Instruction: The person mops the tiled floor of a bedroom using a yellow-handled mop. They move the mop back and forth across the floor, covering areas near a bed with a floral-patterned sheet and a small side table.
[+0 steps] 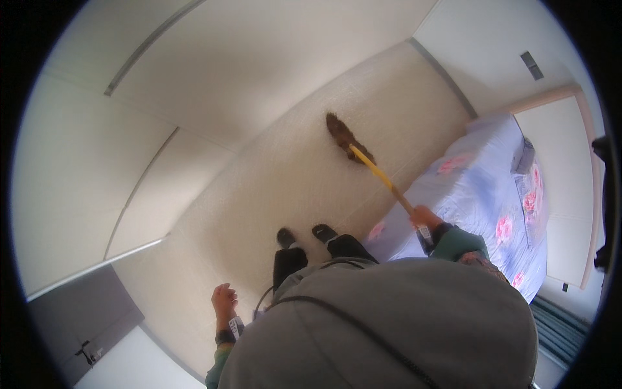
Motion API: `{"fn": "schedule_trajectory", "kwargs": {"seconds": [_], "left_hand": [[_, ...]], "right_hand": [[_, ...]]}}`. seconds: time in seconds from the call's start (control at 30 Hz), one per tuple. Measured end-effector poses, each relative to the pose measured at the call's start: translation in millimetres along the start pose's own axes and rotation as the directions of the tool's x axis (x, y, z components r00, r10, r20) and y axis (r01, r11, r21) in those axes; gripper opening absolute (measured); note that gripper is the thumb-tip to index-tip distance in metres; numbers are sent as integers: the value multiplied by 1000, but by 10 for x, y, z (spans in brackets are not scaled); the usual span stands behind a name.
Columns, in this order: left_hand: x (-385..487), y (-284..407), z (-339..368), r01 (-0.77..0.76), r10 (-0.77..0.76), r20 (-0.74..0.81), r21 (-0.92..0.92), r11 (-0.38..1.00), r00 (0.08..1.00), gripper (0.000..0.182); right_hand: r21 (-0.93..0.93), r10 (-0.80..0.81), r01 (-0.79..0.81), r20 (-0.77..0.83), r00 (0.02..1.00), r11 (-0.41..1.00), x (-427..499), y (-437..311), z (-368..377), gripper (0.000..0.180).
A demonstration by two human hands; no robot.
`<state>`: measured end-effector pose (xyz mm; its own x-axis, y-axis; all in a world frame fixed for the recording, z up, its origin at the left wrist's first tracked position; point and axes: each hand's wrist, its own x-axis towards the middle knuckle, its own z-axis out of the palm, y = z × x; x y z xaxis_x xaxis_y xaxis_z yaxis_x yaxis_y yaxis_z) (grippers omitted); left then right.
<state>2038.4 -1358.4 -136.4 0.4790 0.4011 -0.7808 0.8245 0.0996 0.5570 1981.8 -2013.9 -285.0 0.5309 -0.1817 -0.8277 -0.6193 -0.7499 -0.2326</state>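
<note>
A broom with a yellow handle (373, 167) slants across the right of centre of the head view. Its dark brown bristle head (343, 133) rests on the pale floor. My right hand (423, 217) is closed around the handle's near end, beside the bed's edge. My left hand (225, 296) hangs at the lower left over the floor, its fingers loosely curled and nothing in it. Both wrists wear dark bands with small printed tags. My black shoes (303, 235) stand on the floor between the two hands.
On the right stands a bed with a lilac floral cover (466, 180) and a pale headboard (559, 185). Light cabinet doors (194, 73) line the left and upper side. A wall with a dark baseboard (444, 75) closes the far end. A door with a handle (87, 354) is at the lower left.
</note>
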Motion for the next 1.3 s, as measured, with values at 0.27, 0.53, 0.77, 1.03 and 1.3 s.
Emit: {"fn": "schedule_trajectory", "kwargs": {"seconds": [0.27, 0.53, 0.77, 1.03, 1.3], "left_hand": [[679, 769, 590, -56, 44, 93, 139, 989, 995, 15], [869, 1351, 1638, -96, 64, 192, 161, 982, 979, 14], [472, 1364, 2795, -56, 54, 13, 239, 969, 998, 14], [-463, 1201, 4108, 102, -89, -51, 363, 926, 995, 14], [-969, 1191, 4529, 139, -79, -160, 405, 904, 984, 13]], "right_hand": [[-44, 26, -43, -329, 944, 998, -400, 74, -331, 26], [522, 333, -114, -348, 877, 846, -457, 169, -1334, 21], [-385, -144, -77, -515, 845, 920, 1526, 1688, -3084, 16], [-761, -378, -73, -400, 835, 645, 3024, 1739, -5494, 17], [-309, -97, -15, -344, 934, 951, 3706, 1233, -5560, 17]]}}
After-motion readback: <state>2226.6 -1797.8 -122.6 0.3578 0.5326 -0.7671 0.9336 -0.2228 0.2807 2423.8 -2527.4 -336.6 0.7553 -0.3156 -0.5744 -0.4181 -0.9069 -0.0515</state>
